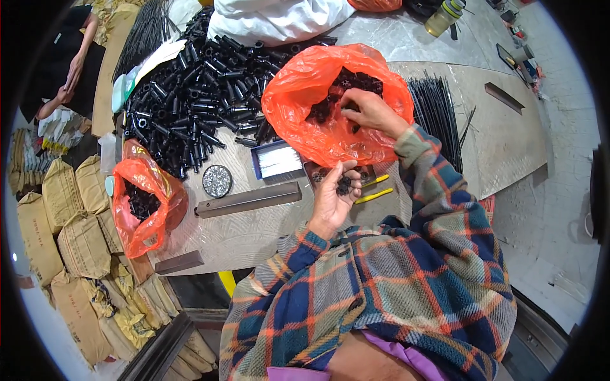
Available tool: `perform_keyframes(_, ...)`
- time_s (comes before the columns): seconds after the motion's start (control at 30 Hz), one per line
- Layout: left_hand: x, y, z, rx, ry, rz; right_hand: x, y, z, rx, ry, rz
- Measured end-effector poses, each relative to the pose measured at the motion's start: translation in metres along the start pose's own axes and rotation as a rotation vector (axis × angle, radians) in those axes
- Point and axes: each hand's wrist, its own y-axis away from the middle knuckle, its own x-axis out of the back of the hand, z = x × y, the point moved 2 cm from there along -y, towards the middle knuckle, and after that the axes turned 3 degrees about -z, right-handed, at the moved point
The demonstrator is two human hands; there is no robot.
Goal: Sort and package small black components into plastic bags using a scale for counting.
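Note:
A large red plastic bag [289, 105] stands wide open on the table, with small black parts [318, 112] inside it. Over its mouth is my right hand [375, 113], thumb and fingers curled together; whatever they pinch is too small to make out. Palm up at the bag's near edge, my left hand [333, 202] has several small black plastic parts [344, 185] cupped in its bent fingers. Just right of that hand lie yellow-handled pliers [373, 196]. A blue box [277, 160] of thin white pins sits to its left.
Black tubular parts [197, 101] are heaped at the far left. Nearer are a round tin [217, 181] of small metal bits, a metal bar [249, 199] and a smaller red bag [141, 206]. Black rods [438, 111] lie right. Another person [70, 70] stands beyond the table's left side.

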Motion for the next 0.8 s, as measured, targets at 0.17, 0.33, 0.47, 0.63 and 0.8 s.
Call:
perform_keyframes(0.17,-0.006,-0.004,-0.005,0.031,0.006,-0.055,0.001,0.015,0.025,-0.252,-0.517,0.017)
perform_keyframes(0.33,0.003,-0.005,-0.002,0.031,0.032,-0.068,0.018,0.02,0.0,-0.25,-0.884,0.075)
perform_keyframes(0.47,-0.012,-0.005,0.005,-0.058,0.126,-0.017,0.037,0.045,-0.061,-0.069,-1.042,-0.291)
perform_keyframes(0.63,0.006,-0.006,0.003,0.026,0.191,0.049,0.006,0.019,-0.029,-0.072,-0.189,-0.019)
perform_keyframes(0.8,0.003,-0.007,-0.007,0.085,0.193,-0.059,-0.032,0.019,0.007,-0.082,0.553,-0.087)
